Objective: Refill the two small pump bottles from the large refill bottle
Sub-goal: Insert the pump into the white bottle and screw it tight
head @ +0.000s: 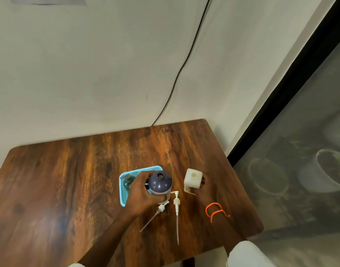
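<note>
Left hand: the left hand (144,191) is wrapped round the dark large bottle (160,183), which stands upright with its neck uncapped, at the near right edge of the blue tray (122,197).
Right hand: the right hand (203,191) grips the white square bottle (192,178) from its right side; the bottle stands upright on the table (69,180), mouth open.
Third bottle: a teal pump bottle (128,183) stands in the tray with its pump fitted.
Loose pumps: pump one (161,208) and pump two (176,201) lie on the table between the forearms, tubes pointing toward the person.
Risk, spill: both open necks look narrow; a fast or misaligned pour would likely run down the white bottle.
Risk, knock: a forearm sweep could roll the loose pumps.
Count: three bottles; two loose pumps; one tray; one orange wrist cord (215,211).
</note>
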